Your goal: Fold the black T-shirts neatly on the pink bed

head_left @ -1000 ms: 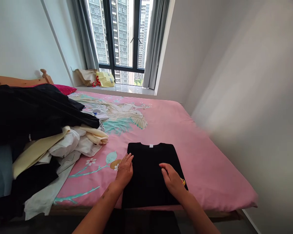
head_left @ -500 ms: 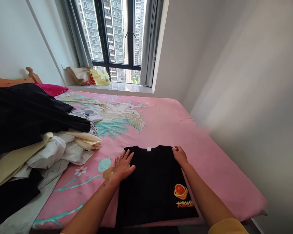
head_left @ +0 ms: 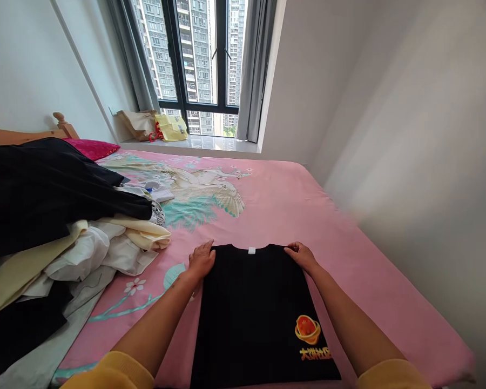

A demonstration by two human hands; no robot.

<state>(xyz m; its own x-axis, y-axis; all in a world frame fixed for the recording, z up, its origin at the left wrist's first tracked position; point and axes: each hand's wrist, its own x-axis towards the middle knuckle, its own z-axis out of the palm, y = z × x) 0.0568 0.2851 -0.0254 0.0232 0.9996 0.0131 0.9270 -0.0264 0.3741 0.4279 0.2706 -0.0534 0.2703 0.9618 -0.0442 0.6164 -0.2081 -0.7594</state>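
Observation:
A black T-shirt (head_left: 255,308) lies on the bed with its sides folded in and its collar away from me. A white label shows at the neck, and an orange and yellow print with lettering sits at the lower right. At the left shoulder corner, my left hand (head_left: 202,259) is closed on the shirt's edge, its fingertips partly hidden. My right hand (head_left: 302,256) pinches the opposite shoulder corner between thumb and fingers.
A heap of clothes (head_left: 101,243), black, white and pale yellow, covers the bed's left side. The pink bedspread (head_left: 283,200) reaches the right wall. Paper and yellow bags (head_left: 170,128) rest on the windowsill, with a magenta pillow (head_left: 93,148) nearby.
My left hand has gone from lying spread on the shirt to closing at its left shoulder edge. My right hand stays at the right corner. The view has shifted slightly.

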